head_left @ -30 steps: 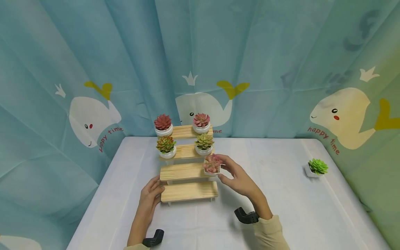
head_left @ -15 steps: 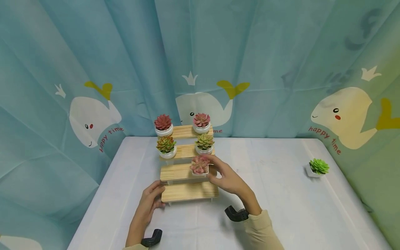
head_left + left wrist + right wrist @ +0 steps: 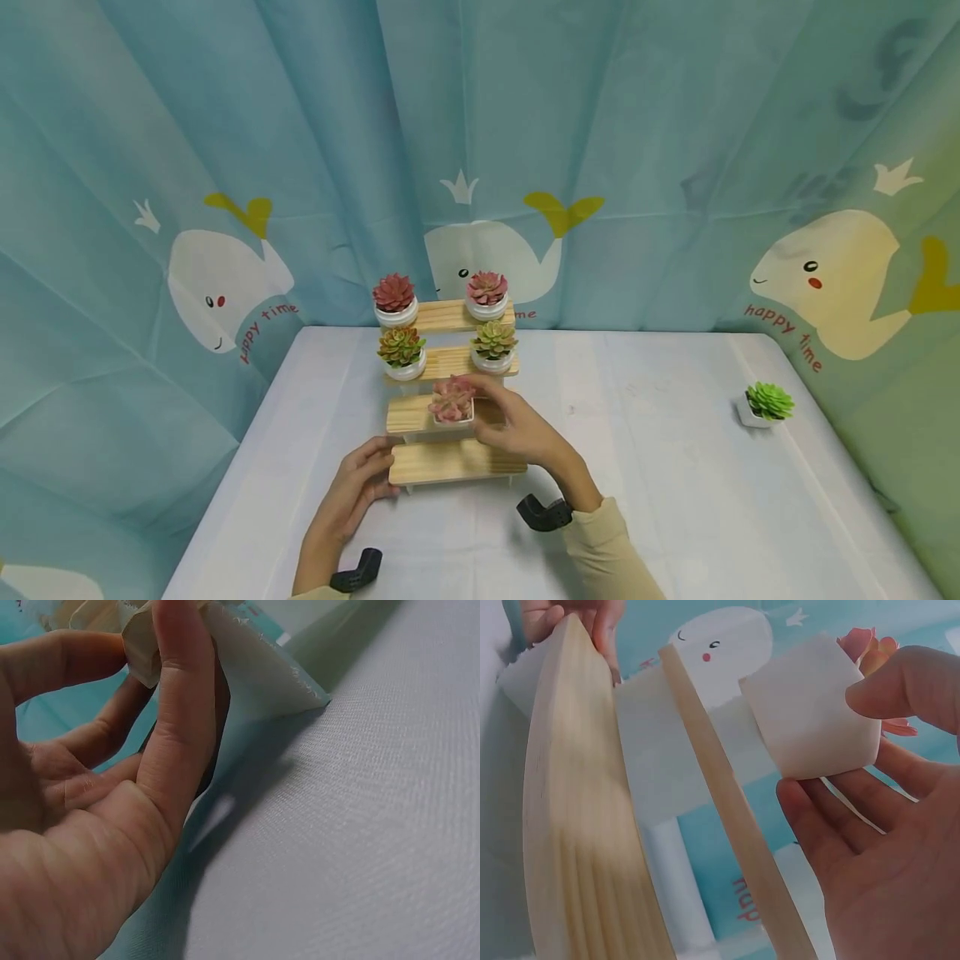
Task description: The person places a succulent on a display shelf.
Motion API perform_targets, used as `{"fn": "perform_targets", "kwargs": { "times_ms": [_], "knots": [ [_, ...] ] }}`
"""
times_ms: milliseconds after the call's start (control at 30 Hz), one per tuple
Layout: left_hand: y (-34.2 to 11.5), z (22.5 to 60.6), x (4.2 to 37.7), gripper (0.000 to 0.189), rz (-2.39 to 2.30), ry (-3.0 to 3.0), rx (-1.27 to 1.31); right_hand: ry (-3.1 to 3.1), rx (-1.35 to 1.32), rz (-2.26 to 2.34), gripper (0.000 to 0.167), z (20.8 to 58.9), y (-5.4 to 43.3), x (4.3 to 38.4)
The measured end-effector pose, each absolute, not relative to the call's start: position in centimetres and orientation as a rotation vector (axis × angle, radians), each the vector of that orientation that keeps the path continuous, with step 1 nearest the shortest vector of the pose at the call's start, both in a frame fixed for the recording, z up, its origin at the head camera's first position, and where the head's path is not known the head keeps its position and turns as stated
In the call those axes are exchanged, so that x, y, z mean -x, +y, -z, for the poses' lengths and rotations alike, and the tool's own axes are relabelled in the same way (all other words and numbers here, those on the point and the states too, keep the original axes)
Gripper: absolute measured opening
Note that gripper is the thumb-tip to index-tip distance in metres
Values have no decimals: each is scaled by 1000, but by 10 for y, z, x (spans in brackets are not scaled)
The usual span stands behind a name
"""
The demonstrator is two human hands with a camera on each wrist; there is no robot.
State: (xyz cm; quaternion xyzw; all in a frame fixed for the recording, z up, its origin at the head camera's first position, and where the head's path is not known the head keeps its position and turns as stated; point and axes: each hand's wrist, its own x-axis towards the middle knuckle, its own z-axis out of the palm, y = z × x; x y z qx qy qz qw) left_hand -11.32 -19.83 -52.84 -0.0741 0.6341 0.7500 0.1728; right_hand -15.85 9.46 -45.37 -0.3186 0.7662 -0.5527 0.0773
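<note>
My right hand holds a pink succulent in a square white pot, thumb on one side and fingers on the other. In the right wrist view the pot is a little above a board of the tiered wooden plant stand; in the head view it overlaps the third tier from the top. My left hand grips the left end of the lowest tier. The left wrist view shows its thumb and fingers around the board's end.
Red and pink succulents in round white pots stand on the top tier. Two green-toned ones stand on the second. A bright green succulent in a square pot lies tilted at the table's right side. A whale-print curtain hangs behind.
My right hand has carried the pink succulent leftward along the third tier, from its right end to near its middle. The left hand has stayed at the stand, with its wrist shifting slightly left.
</note>
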Motion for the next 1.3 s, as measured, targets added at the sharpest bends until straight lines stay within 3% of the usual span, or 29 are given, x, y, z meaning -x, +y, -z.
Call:
{"fn": "perform_targets", "kwargs": {
  "times_ms": [1300],
  "knots": [
    [-198,532,113,46,-2166,1793,129,2320,1018,1496,64,457,35,171]
  ]
}}
